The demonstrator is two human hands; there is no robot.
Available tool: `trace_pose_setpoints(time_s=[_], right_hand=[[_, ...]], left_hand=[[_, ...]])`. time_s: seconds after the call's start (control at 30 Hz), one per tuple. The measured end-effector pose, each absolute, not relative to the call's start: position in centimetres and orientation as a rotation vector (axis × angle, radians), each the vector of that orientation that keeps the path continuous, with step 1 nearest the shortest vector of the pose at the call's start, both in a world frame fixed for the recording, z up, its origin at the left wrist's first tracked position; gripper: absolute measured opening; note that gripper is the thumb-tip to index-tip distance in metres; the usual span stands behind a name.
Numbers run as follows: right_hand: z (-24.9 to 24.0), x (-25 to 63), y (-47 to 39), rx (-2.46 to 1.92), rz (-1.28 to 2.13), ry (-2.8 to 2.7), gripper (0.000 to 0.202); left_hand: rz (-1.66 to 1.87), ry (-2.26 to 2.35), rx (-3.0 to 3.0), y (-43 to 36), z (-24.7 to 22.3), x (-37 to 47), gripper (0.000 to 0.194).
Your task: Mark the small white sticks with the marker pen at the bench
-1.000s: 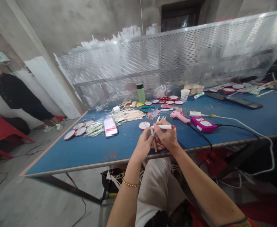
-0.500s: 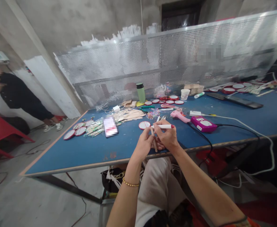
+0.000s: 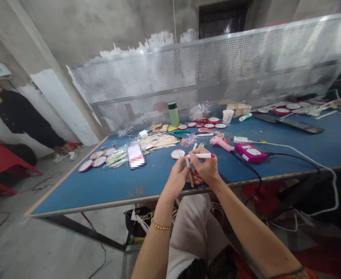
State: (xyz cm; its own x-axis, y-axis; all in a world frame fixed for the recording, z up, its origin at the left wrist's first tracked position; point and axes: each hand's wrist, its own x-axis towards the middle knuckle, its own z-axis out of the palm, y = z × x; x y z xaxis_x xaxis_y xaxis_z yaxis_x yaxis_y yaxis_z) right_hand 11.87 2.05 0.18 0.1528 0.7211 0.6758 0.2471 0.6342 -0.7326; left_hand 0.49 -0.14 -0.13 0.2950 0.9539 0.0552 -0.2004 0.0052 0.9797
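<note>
My left hand (image 3: pixel 179 175) is closed on a flat wooden craft stick (image 3: pixel 191 178), which slants down toward the table's front edge. In my right hand (image 3: pixel 207 167) is a white marker pen with a red end (image 3: pixel 204 155), held in a writing grip. Its tip points left, at the top of the stick; whether it touches cannot be made out. Just beyond my left fingers lies a round, red-rimmed white disc (image 3: pixel 177 154) on the blue table (image 3: pixel 106 192).
Left of my hands are a phone (image 3: pixel 135 155), wooden sticks (image 3: pixel 164 141) and red-rimmed discs (image 3: pixel 99 161). A pink glue gun (image 3: pixel 223 143) and a purple box (image 3: pixel 250 152) with cables lie right. Behind stands a green bottle (image 3: pixel 173 114). A person (image 3: pixel 22 112) stands far left.
My hands, the stick and the marker look almost unmoved. At the far left, the person's arm has shifted slightly.
</note>
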Motion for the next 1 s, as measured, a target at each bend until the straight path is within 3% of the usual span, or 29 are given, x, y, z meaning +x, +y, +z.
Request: trace_pose_setpoints(time_s=[1.0], right_hand=[[0.26, 11.92, 1.92, -0.884, 0.419, -1.391, 0.017]], left_hand=[[1.08, 0.83, 1.231, -0.12, -0.21, 0.4, 0.038]])
